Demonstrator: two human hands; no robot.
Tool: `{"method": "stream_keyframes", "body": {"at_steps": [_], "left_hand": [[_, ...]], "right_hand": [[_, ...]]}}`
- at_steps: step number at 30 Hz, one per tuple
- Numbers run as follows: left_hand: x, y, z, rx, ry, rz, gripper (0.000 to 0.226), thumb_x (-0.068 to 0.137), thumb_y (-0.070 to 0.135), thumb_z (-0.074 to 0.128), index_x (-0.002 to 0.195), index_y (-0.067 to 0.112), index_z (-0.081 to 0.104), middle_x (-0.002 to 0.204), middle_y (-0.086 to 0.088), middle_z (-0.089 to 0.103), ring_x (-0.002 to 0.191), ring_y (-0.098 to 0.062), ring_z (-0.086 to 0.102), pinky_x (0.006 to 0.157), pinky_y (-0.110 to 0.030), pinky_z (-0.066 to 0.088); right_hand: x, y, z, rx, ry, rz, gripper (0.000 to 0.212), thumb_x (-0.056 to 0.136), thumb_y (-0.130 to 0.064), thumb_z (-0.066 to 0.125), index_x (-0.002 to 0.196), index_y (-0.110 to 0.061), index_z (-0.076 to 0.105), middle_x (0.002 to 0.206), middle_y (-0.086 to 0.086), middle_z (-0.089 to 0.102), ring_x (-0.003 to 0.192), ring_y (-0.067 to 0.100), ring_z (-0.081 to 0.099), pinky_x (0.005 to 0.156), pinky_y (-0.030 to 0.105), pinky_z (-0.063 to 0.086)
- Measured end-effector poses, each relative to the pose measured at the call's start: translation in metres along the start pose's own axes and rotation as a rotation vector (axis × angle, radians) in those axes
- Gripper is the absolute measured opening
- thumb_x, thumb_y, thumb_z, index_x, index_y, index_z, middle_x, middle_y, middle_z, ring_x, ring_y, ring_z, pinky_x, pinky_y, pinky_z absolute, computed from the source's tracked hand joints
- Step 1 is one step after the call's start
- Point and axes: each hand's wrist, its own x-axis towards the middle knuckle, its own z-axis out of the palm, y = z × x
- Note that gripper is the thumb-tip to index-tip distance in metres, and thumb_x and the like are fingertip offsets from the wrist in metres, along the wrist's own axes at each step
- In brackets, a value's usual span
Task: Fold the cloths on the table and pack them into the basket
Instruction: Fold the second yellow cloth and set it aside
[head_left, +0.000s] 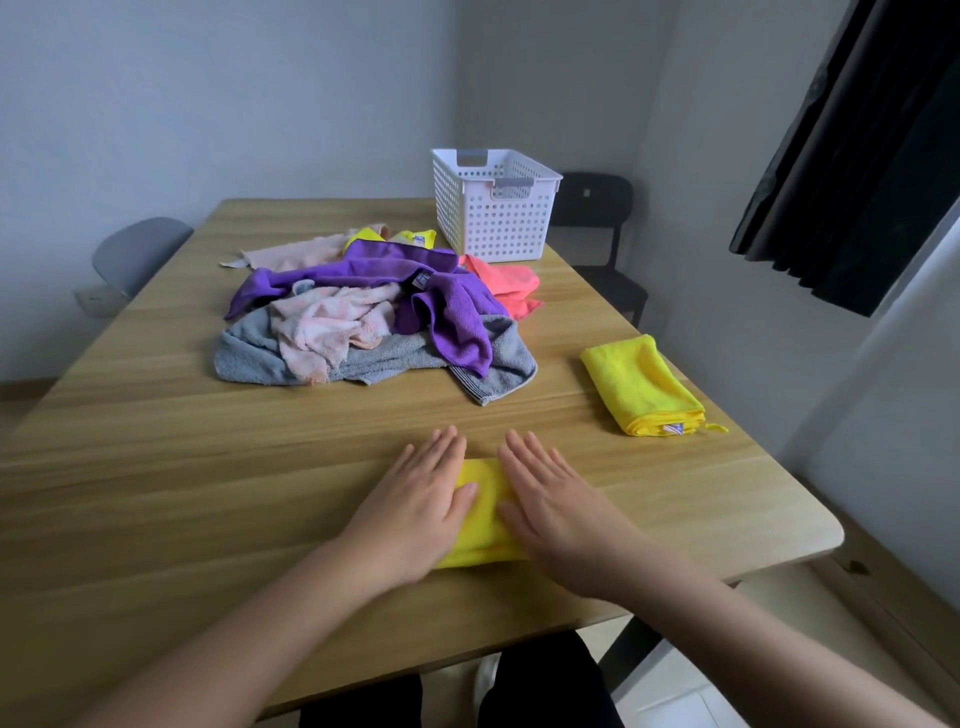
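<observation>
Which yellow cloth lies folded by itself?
The folded yellow cloth at the table's right edge, untouched. A second cloth lies under the left hand and right hand; a third cloth peeks from the pile.

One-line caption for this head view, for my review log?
Left hand and right hand press a yellow cloth flat; a cloth pile and basket sit beyond.

left grip (415, 512) lay flat, palm down, fingers straight | right grip (558, 514) lay flat beside it, palm down | both bare forearms (291, 613) reached forward, converging
</observation>
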Motion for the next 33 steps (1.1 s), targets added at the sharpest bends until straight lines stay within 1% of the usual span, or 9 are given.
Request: {"method": "stream_keyframes", "body": {"at_steps": [3,6,12,15,19,22,29,31,33], "left_hand": [[-0.001,-0.009,0.009,0.09,-0.057,-0.032,0.128,0.046,0.079,-0.039,0.151,0.014,-0.004,0.158,0.003,-0.011,0.138,-0.001,-0.018,0.114,-0.028,-0.007],[0.0,-0.012,0.01,0.12,-0.094,-0.036,0.13,0.042,0.075,-0.043,0.15,0.014,-0.007,0.157,0.004,-0.015,0.131,0.002,-0.023,0.114,-0.031,-0.009],[0.004,-0.011,0.005,0.192,-0.169,-0.018,0.129,0.044,0.08,-0.038,0.151,0.015,-0.006,0.158,0.004,-0.013,0.143,-0.005,-0.014,0.115,-0.034,-0.01],[0.003,-0.011,-0.007,0.169,-0.173,-0.024,0.109,0.06,0.078,-0.008,0.149,0.02,0.016,0.159,0.008,0.007,0.145,-0.005,0.004,0.117,-0.037,0.002],[0.011,-0.009,-0.032,0.118,-0.164,-0.08,0.054,0.076,0.067,0.051,0.115,0.03,0.046,0.122,0.011,0.048,0.115,-0.011,0.046,0.089,-0.029,0.036],[0.023,-0.002,-0.044,0.016,-0.285,-0.193,0.045,0.073,0.055,0.069,0.1,0.029,0.044,0.093,0.013,0.05,0.087,-0.011,0.05,0.06,-0.024,0.036],[0.04,0.026,-0.032,-0.275,-0.358,-0.33,0.06,0.074,0.056,0.069,0.115,0.022,0.042,0.087,0.007,0.056,0.057,-0.011,0.058,0.048,-0.022,0.047],[0.038,0.034,-0.034,-0.038,-0.329,-0.299,0.063,0.073,0.074,0.053,0.108,0.023,0.047,0.091,0.005,0.062,0.069,-0.014,0.062,0.059,-0.026,0.047],[0.043,0.033,-0.036,0.214,-0.108,-0.231,0.071,0.076,0.081,0.034,0.114,0.023,0.049,0.114,0.001,0.059,0.103,-0.02,0.058,0.08,-0.033,0.045]], "right_hand": [[-0.005,0.012,0.015,-0.08,0.0,0.003,0.108,0.063,-0.07,-0.029,0.151,-0.013,-0.005,0.158,0.005,-0.014,0.141,0.018,-0.022,0.109,0.026,-0.021],[-0.01,0.016,0.022,-0.084,-0.008,-0.002,0.111,0.061,-0.073,-0.034,0.152,-0.014,-0.006,0.158,0.003,-0.017,0.143,0.018,-0.022,0.109,0.026,-0.021],[-0.016,0.018,0.021,-0.08,-0.028,0.022,0.114,0.058,-0.074,-0.035,0.152,-0.015,-0.007,0.158,0.004,-0.017,0.144,0.018,-0.019,0.113,0.029,-0.014],[-0.015,0.016,0.017,-0.098,-0.058,0.029,0.117,0.054,-0.074,-0.035,0.152,-0.015,-0.008,0.158,0.005,-0.017,0.145,0.019,-0.017,0.113,0.033,-0.012],[-0.011,0.018,0.003,-0.089,-0.145,0.036,0.105,0.061,-0.073,-0.013,0.152,-0.021,-0.006,0.158,0.002,-0.017,0.145,0.018,-0.018,0.116,0.041,-0.011],[-0.005,0.03,-0.009,-0.112,-0.211,0.049,0.082,0.081,-0.073,0.017,0.151,-0.035,-0.003,0.158,-0.001,-0.019,0.144,0.021,-0.021,0.117,0.049,-0.008],[0.023,0.071,-0.039,-0.361,0.057,0.153,0.073,0.087,-0.059,0.05,0.149,-0.038,0.017,0.161,0.002,-0.004,0.147,0.027,-0.009,0.116,0.053,0.0],[0.026,0.077,-0.039,-0.337,0.112,0.142,0.07,0.086,-0.057,0.055,0.147,-0.036,0.027,0.16,-0.001,0.005,0.148,0.023,-0.002,0.117,0.049,0.002],[0.024,0.085,-0.037,-0.244,0.147,0.086,0.064,0.087,-0.052,0.056,0.144,-0.035,0.034,0.16,-0.003,0.012,0.148,0.018,0.001,0.118,0.045,0.003]]}}
